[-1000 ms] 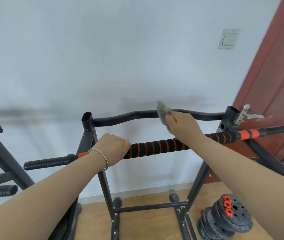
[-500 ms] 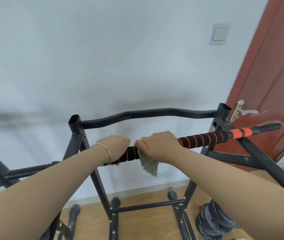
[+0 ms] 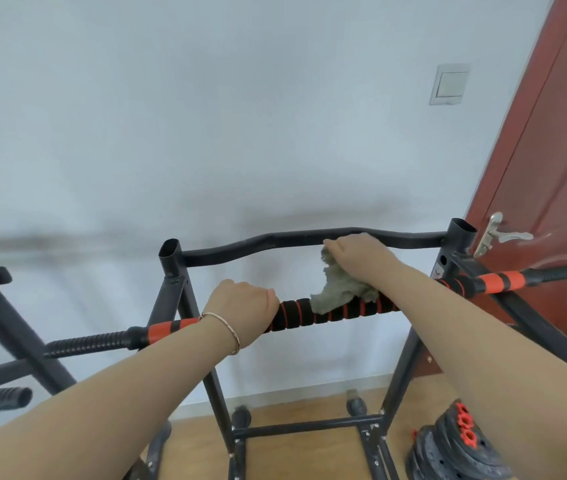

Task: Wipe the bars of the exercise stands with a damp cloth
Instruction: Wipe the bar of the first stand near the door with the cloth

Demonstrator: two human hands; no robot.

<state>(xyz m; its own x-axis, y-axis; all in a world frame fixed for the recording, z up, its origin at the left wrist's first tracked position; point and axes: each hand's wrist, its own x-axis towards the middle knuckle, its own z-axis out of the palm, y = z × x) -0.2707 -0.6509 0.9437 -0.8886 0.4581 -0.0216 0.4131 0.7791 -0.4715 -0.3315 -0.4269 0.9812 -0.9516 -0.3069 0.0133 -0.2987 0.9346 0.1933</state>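
- The left grip (image 3: 244,306) was clamped around the foam-padded bar (image 3: 295,315).
- The right grip (image 3: 358,256), resting on the curved black bar (image 3: 275,241), clutched the grey cloth (image 3: 335,292).
- The cloth hung onto the padded bar, at the left grip's 3 o'clock.

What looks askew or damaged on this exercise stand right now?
Nothing looks broken. The padded bar lies slanted across the stand, its left end lower, gripped by the left hand. The wall behind shows a grey smear, possibly scuffing or shadow.

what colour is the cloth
The cloth is a dull grey-green, best seen in the head view.
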